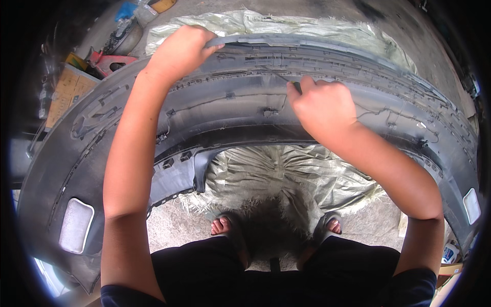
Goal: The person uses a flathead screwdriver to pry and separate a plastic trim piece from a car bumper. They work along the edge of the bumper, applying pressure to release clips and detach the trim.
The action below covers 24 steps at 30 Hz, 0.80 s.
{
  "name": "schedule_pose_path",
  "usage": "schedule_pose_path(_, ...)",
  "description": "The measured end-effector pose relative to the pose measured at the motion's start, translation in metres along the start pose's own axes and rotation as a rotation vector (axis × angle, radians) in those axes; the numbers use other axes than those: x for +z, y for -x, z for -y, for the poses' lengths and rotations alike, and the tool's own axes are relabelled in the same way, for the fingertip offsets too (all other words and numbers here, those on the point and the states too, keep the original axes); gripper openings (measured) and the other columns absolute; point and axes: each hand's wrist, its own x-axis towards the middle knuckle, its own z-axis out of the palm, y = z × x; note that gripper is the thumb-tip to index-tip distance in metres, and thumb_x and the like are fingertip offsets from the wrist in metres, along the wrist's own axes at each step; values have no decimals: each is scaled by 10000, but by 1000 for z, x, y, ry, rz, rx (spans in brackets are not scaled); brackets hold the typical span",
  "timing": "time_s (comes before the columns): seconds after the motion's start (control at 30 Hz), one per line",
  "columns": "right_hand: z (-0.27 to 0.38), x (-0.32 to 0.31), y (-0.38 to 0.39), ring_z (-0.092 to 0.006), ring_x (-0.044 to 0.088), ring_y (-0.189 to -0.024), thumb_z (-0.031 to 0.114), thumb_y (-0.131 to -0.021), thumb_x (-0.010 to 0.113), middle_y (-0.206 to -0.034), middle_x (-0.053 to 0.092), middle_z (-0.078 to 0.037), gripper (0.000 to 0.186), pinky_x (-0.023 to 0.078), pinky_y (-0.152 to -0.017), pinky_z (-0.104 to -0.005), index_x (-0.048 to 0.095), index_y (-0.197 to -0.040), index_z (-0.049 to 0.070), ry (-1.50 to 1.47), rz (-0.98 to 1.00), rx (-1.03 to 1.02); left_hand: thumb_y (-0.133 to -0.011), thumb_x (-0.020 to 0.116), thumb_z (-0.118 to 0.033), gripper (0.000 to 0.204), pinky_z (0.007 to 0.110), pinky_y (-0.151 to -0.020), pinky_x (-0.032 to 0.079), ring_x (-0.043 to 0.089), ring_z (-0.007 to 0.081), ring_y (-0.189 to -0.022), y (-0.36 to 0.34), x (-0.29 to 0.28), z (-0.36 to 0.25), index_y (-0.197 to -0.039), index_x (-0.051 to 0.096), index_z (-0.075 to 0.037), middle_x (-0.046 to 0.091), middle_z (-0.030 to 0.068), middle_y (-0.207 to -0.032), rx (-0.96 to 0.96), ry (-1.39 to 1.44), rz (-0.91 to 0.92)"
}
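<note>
A large dark car bumper (pixel 245 110) lies in a wide arc in front of me, its inner side with clips and thin wiring facing up. My left hand (pixel 184 51) is closed on the far edge of the bumper, at the left end of a grey strip (pixel 286 41), with the thumb on the near side. My right hand (pixel 325 105) is wrapped round a screwdriver (pixel 295 85) with a dark and green handle. Its thin shaft points up and left at the clip row along the bumper's middle. Whether the tip touches is too small to tell.
Pale woven sacking (pixel 250 169) is spread under the bumper on the concrete floor (pixel 176 225). At the left are a cardboard box (pixel 70 94) and a red plastic part (pixel 110 62). A white bottle (pixel 450 253) stands at the lower right. My feet are close to the bumper's near edge.
</note>
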Motion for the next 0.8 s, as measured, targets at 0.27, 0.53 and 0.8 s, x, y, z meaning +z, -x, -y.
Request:
schedule_pose_path(0.27, 4, -2, 1, -195, 686, -669, 124, -784, 683, -856, 647, -67, 420, 535, -536, -334, 742, -1199, 96, 1, 58, 29, -916, 735, -310, 327, 493, -794, 546, 670, 426, -856, -1, 1, 1, -893, 711, 16, 685, 235, -830, 33, -2, -22)
schedule_pose_path(0.53, 4, -2, -3, -203, 694, -656, 125, -783, 685, -862, 654, -77, 428, 536, -527, -342, 730, -1207, 91, 0, 62, 28, -887, 771, -404, 453, 459, -823, 555, 712, 387, -864, -2, -8, 8, -1086, 728, 1, 733, 226, -953, 24, 150, 7)
schedule_pose_path(0.8, -3, 2, -6, -236, 732, -669, 103, -779, 705, -854, 690, -113, 262, 546, -497, -351, 746, -1030, 41, -50, -12, 32, -976, 663, -371, 477, 334, -586, 588, 696, 205, -783, -1, -106, -5, -1303, 677, -24, 730, 125, -1089, -532, 519, -297)
